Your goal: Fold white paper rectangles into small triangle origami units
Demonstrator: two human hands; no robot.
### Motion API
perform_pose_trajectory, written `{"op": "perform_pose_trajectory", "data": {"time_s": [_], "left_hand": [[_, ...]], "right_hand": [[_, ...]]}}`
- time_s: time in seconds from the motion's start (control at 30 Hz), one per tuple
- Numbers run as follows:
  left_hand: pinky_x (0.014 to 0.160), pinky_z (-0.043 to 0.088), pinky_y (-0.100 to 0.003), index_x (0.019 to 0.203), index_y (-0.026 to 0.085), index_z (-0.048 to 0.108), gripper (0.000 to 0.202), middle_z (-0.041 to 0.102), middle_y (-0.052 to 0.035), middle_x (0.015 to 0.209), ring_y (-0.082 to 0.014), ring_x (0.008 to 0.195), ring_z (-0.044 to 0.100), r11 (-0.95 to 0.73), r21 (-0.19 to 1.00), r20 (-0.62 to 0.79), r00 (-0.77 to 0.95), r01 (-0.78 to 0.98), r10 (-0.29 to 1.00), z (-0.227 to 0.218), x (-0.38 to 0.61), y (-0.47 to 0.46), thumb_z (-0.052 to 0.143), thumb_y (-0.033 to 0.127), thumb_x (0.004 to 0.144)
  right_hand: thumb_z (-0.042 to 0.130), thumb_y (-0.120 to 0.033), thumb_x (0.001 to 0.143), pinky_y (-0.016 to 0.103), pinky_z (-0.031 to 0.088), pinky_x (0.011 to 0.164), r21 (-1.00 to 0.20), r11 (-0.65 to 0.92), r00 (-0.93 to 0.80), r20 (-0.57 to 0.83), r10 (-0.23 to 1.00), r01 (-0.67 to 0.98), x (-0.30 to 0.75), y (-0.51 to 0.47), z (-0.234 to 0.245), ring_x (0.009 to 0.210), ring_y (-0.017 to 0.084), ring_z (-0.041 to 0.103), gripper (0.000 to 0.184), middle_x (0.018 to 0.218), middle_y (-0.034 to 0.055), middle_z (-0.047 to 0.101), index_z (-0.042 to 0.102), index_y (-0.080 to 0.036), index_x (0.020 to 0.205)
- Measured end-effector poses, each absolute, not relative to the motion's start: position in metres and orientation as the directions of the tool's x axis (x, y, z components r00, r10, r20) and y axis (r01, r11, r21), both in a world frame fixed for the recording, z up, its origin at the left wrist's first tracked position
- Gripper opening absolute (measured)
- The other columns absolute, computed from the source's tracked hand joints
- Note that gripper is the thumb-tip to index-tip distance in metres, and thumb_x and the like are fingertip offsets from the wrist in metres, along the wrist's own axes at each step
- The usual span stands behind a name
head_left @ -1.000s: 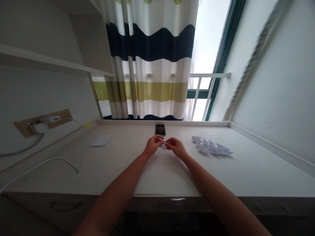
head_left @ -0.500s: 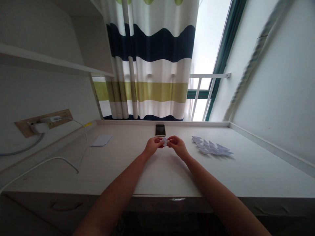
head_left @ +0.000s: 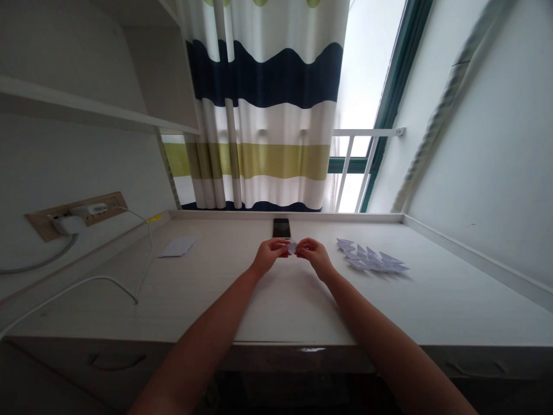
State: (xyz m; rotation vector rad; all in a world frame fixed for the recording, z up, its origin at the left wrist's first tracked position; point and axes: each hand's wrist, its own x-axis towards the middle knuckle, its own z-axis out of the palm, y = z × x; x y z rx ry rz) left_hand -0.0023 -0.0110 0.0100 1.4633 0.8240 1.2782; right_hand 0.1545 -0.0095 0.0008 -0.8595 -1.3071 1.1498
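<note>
My left hand (head_left: 270, 256) and my right hand (head_left: 314, 257) meet above the middle of a pale wood-grain desk (head_left: 294, 311). Between their fingertips, both hands pinch a small piece of folded white paper (head_left: 292, 248), partly hidden by my fingers. A black smartphone (head_left: 281, 228) lies face up just beyond my hands, not touching them. To the right of my right hand lies a loose group of several folded paper triangles (head_left: 371, 259), out of reach of my fingertips.
A small stack of white paper (head_left: 178, 246) lies at the desk's left. A white cable (head_left: 99, 280) runs across that side from a charger (head_left: 88, 210) in a wall socket panel (head_left: 75, 216). A low ledge (head_left: 285, 216) bounds the desk's far side, below a striped curtain (head_left: 263, 115).
The folded paper has risen and shifted slightly right between my fingertips. My right hand has moved a little to the right, and my fingers have closed around the paper's lower part.
</note>
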Motion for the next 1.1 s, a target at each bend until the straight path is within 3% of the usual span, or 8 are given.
{"op": "perform_pose_trajectory", "data": {"time_s": [0.43,0.9,1.1], "left_hand": [[0.059,0.052,-0.029,0.076,0.010,0.062,0.032,0.066,-0.0062,0.062,-0.0158,0.058,0.062,-0.269,0.960,0.278,0.158,-0.078,0.947,0.0091,-0.0002,-0.0117,0.071,0.034,0.057],[0.067,0.052,-0.034,0.076,0.010,0.062,0.029,0.067,-0.0062,0.066,-0.0170,0.064,0.063,-0.262,0.957,0.282,0.189,-0.125,0.941,0.0121,-0.0011,-0.0152,0.071,0.030,0.058],[0.066,0.053,-0.033,0.075,0.010,0.063,0.027,0.066,-0.0056,0.065,-0.0161,0.061,0.062,-0.291,0.952,0.306,0.218,-0.098,0.927,0.0054,-0.0018,-0.0106,0.071,0.030,0.058]], "right_hand": [[0.070,-0.031,0.056,0.029,0.043,0.058,-0.956,0.290,-0.106,0.292,0.950,-0.041,0.1499,-0.0133,0.0040,0.052,0.011,0.053,0.022,0.055,-0.0011,0.060,0.061,-0.016,0.070],[0.068,-0.030,0.058,0.027,0.042,0.057,-0.927,0.376,-0.154,0.372,0.915,-0.001,0.1539,-0.0126,0.0073,0.055,0.011,0.052,0.019,0.058,-0.0017,0.058,0.060,-0.017,0.070],[0.066,-0.028,0.058,0.026,0.040,0.052,-0.888,0.436,-0.116,0.422,0.899,0.147,0.1520,-0.0111,0.0041,0.052,0.011,0.049,0.016,0.057,-0.0007,0.057,0.059,-0.016,0.065]]}}
